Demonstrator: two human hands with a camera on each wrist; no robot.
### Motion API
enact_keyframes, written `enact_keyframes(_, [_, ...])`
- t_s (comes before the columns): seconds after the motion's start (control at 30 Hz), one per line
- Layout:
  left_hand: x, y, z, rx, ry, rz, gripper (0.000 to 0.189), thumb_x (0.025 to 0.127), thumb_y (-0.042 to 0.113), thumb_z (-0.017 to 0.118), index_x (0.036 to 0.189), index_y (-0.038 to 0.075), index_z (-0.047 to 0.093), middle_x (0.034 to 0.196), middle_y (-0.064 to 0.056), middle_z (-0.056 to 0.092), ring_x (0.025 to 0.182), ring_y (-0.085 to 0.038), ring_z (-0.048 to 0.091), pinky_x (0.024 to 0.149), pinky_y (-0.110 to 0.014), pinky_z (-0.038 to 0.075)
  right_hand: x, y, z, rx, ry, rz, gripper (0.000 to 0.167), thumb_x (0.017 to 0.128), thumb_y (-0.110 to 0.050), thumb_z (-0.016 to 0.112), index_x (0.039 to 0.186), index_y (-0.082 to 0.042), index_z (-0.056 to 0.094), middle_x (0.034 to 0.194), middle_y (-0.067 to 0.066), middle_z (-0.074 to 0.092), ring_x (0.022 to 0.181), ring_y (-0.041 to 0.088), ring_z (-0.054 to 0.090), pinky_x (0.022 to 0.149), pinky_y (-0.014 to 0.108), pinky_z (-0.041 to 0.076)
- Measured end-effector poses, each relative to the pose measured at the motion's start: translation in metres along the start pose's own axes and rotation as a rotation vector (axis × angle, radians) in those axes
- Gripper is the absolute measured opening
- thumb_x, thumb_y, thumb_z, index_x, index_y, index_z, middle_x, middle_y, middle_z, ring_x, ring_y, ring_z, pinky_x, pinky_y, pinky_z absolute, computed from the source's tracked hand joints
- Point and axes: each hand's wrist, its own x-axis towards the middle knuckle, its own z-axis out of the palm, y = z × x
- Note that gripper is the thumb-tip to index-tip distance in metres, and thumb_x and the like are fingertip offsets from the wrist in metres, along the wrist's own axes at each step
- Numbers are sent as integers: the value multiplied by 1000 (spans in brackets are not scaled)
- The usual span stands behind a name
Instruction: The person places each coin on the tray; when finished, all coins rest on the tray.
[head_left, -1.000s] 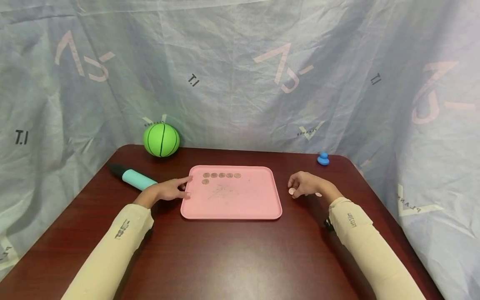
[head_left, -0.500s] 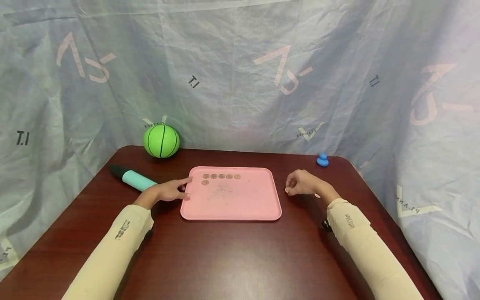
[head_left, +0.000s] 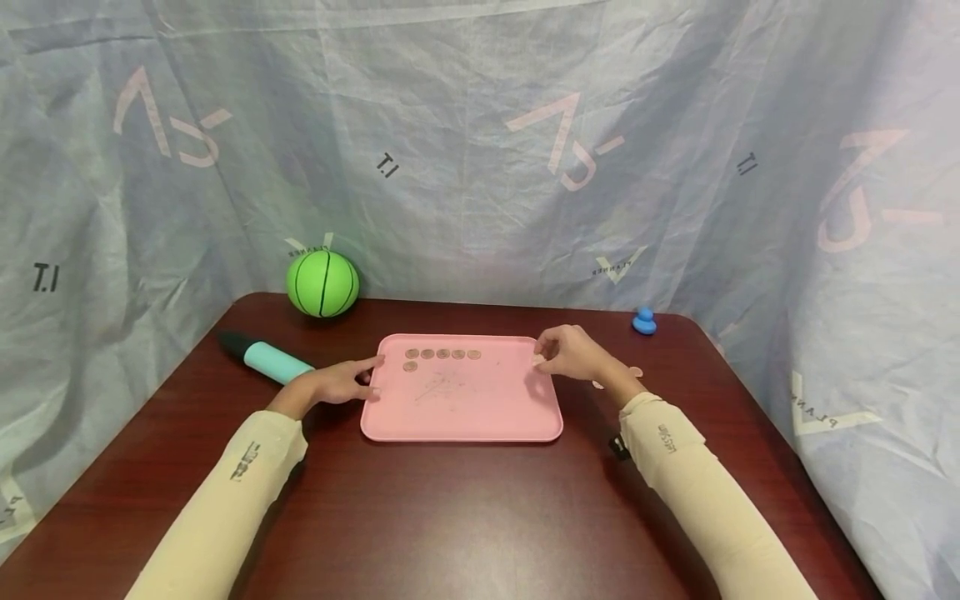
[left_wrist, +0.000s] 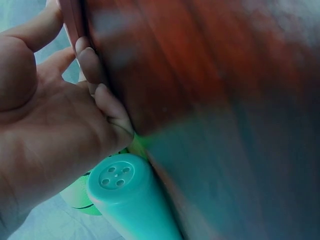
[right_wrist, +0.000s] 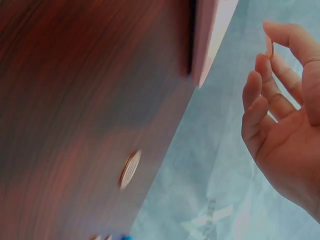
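Observation:
A pink tray (head_left: pixel 480 408) lies on the table with a row of several copper-coloured coins (head_left: pixel 443 354) along its far side. Below that row's left end is a single coin (head_left: pixel 410 367). My left hand (head_left: pixel 337 382) rests at the tray's left rim, thumb and forefinger spread apart and touching it; the other fingers bend loosely in the left wrist view. Over the tray's right rim, my right hand (head_left: pixel 576 353) pinches one coin (right_wrist: pixel 270 49) on edge between thumb and fingertips, the palm facing the right wrist camera.
More coins (head_left: pixel 635 372) lie on the dark wooden table (head_left: pixel 450 517) by the right forearm. A turquoise cylinder with a black end (head_left: pixel 273 360) lies beside the left hand. A green ball (head_left: pixel 323 284) stands back left, a small blue object (head_left: pixel 644 322) back right. Grey cloth (head_left: pixel 465 208) hangs behind.
My right hand has lifted from the table on the right and moved left with the coin to the tray's right rim, uncovering coins behind it. The left hand stays put.

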Motion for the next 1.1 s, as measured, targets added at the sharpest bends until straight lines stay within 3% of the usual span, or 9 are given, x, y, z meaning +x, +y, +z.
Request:
enact_keyframes(0.4, [1,3,-2,-5,-5,-1,81,95,29,66,157,2,21,119,-16,50,115,-32,43,98,-45,34,34,-47,34,106,30,-27,18,74,-20,84,84,-12,72,77,-4,68,77,20,65,67,29,50])
enact_keyframes(0.53, [-1,5,-4,-2,-4,3,82,95,29,67,156,1,22,117,-17,51,114,-33,43,98,-46,35,43,-61,46,57,43,-19,18,73,-26,84,82,-16,72,75,-8,67,75,12,64,67,27,49])
enact_keyframes(0.87, [-6,4,-4,8,10,9,81,95,28,67,156,-1,22,118,-18,53,114,-33,45,100,-48,36,68,-95,74,28,-9,74,14,79,-26,81,83,-16,72,80,-8,69,79,8,62,71,26,49])
enact_keyframes(1.1, [-3,6,-1,20,-5,13,82,95,30,67,156,1,22,122,-17,53,116,-33,45,103,-50,36,80,-106,92,-30,-117,155,18,79,-31,81,91,-18,76,81,-12,70,76,6,62,71,26,50])
